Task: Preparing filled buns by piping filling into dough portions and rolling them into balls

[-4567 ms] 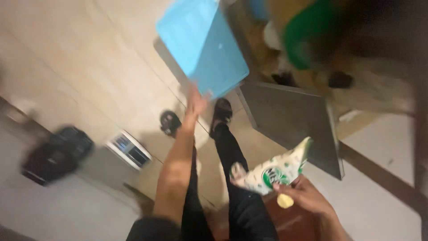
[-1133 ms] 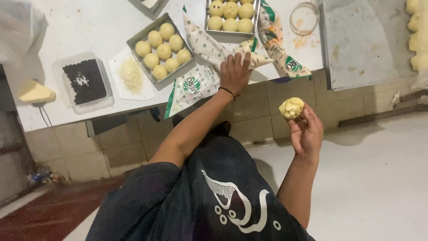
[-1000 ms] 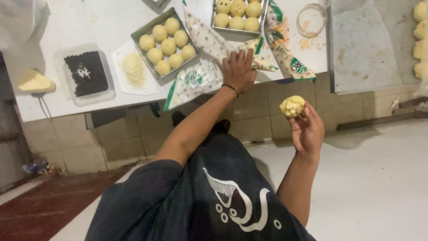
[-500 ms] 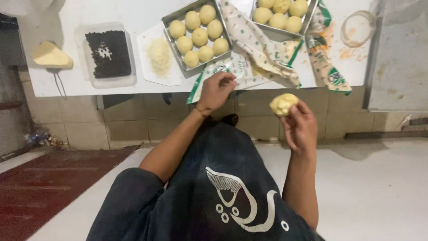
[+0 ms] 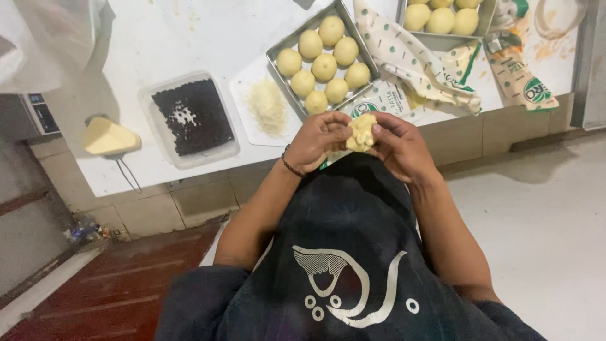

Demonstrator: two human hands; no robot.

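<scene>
Head view: the dough lump sits pinched between both hands just off the surface's near edge, left hand and right hand each closed on it, equally near. Green-and-cream printed bags lie crumpled along that near edge, beside the tray of dough balls.

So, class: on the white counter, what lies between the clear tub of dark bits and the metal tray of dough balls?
In the head view, a small pile of pale shredded cheese on a white sheet lies between the tub and the tray.
</scene>
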